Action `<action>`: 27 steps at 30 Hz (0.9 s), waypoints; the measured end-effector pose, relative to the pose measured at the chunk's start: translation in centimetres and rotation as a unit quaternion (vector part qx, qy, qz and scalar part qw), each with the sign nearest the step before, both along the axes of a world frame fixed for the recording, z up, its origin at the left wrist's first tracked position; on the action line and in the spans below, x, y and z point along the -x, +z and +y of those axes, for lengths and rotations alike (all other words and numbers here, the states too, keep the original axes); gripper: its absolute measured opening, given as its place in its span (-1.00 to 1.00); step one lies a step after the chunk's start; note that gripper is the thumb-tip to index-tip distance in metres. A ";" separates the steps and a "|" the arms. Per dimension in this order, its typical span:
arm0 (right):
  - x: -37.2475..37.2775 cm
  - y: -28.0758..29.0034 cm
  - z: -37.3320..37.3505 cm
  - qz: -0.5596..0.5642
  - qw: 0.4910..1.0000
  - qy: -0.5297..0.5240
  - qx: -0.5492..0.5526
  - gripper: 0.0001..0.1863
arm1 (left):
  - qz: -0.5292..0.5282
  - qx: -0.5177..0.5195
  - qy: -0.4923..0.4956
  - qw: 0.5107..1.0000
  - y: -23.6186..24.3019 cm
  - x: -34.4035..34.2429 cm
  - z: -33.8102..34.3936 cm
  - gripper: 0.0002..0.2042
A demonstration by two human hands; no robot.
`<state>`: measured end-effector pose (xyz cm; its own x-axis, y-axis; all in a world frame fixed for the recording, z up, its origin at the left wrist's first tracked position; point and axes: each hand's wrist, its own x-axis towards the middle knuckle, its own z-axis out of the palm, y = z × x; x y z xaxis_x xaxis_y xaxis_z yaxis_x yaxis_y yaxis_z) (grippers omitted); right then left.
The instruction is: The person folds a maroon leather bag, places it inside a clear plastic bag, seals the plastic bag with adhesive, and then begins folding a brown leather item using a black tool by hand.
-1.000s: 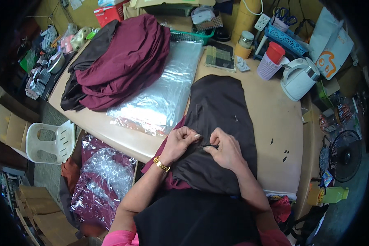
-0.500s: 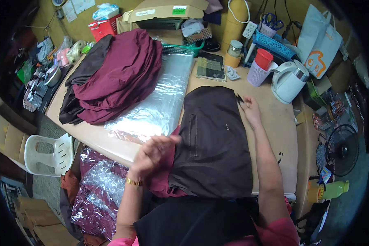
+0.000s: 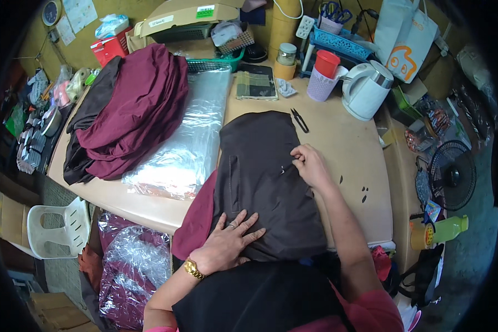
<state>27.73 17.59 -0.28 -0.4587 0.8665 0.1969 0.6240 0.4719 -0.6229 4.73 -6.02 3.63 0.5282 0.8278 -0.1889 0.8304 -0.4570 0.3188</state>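
left hand (image 3: 229, 243) lay flat, fingers spread on garment (image 3: 265, 177) | right hand (image 3: 310, 165) pinched its edge | snips (image 3: 300, 119) beyond fingertips

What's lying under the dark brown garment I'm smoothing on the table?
A maroon garment shows from under the dark brown garment at its left edge, over the table. How far it reaches underneath is covered.

Left hand (image 3: 231, 239) lies flat, palm down, fingers spread, near the body, gold watch on wrist. Right arm stretches farther out, right hand (image 3: 310, 166) curled, fingertips pinched together, pointing left. Both forearms enter from the lower edge.
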 end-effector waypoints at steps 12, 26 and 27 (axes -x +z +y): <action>1.3 -0.9 -3.3 0.085 0.993 0.087 0.016 -0.66 | -0.091 -0.150 0.145 0.974 -5.8 -3.0 13.8 0.03; 0.2 -1.3 -2.8 0.084 0.985 0.152 -0.003 -0.57 | -0.078 -0.131 0.138 0.979 -6.0 -2.9 14.1 0.10; 0.4 -1.2 -2.9 0.080 0.986 0.143 -0.018 -0.58 | -0.078 -0.130 0.139 0.979 -6.0 -2.8 14.2 0.10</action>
